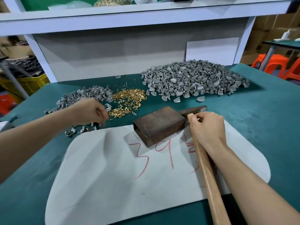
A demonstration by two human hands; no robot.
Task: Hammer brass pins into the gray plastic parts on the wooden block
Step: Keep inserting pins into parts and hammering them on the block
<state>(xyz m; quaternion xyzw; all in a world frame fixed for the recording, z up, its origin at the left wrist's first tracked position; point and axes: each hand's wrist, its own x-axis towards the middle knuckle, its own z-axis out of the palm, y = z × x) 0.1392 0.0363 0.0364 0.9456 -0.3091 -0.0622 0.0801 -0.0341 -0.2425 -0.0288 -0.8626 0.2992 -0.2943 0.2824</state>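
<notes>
A brown block (158,125) lies on a white sheet (105,176) marked in red; no grey part shows on its top. My right hand (208,129) grips the hammer's wooden handle (209,184) just below its dark head (194,109), which rests behind the block's right end. My left hand (90,111) hovers, fingers curled downward, at the near left edge of the brass pin pile (129,98). What its fingertips hold is hidden. A small heap of grey plastic parts (86,95) lies just beyond that hand.
A large heap of grey parts (194,78) fills the back right of the green table (263,120). Several loose parts (81,129) lie under my left wrist. A white shelf frame (40,57) and back panel stand behind.
</notes>
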